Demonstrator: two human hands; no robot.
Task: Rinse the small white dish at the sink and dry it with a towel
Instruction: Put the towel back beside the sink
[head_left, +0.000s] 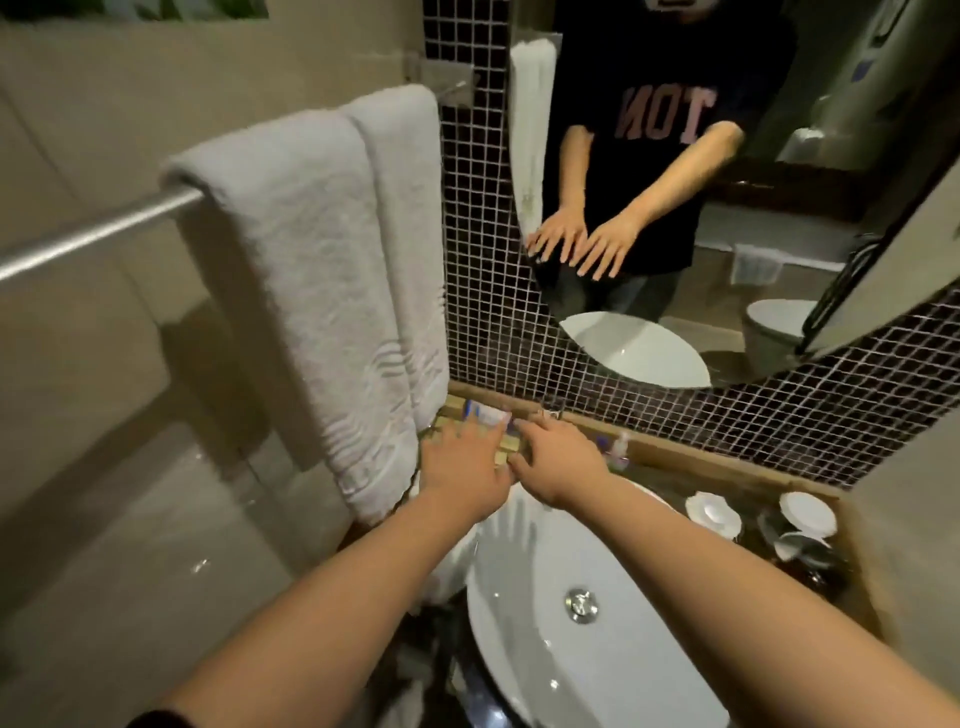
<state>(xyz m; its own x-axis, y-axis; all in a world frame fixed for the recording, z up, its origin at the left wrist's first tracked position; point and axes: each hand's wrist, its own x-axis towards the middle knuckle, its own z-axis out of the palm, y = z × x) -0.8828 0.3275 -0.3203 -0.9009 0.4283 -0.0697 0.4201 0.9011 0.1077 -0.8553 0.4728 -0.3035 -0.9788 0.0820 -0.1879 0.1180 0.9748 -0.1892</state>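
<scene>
- Two hands reach forward side by side over the far left edge of the white basin (524, 639), toward a small bamboo tray (506, 451) on the ledge below the mosaic wall (478, 291)
- Left hand (462, 467) is flat with fingers spread, palm down over the tray; right hand (558, 457) is likewise open, fingertips at the tray's right end; neither pinches anything that I can see
- Which small white dish is meant I cannot tell for certain: two white dishes (712, 512) sit on the counter well to the right of the basin, apart from both hands, while the hands cover whatever white item lies on the tray
- Judging by the reach, the step in hand is picking something up from the tray, before any rinsing; the basin looks dry and no water runs
- White towels (311, 291) hang folded over a metal rail (93, 228) just left of the tray, near enough to serve for drying without stepping away
- A small pump bottle (619, 448) stands on the ledge just right of the right hand
- Mirror (727, 182) shows the person's dark shirt with reversed lettering; only "TON" can be made out, the rest is cut off
- Packets on the tray carry blue marks too blurred to read
</scene>
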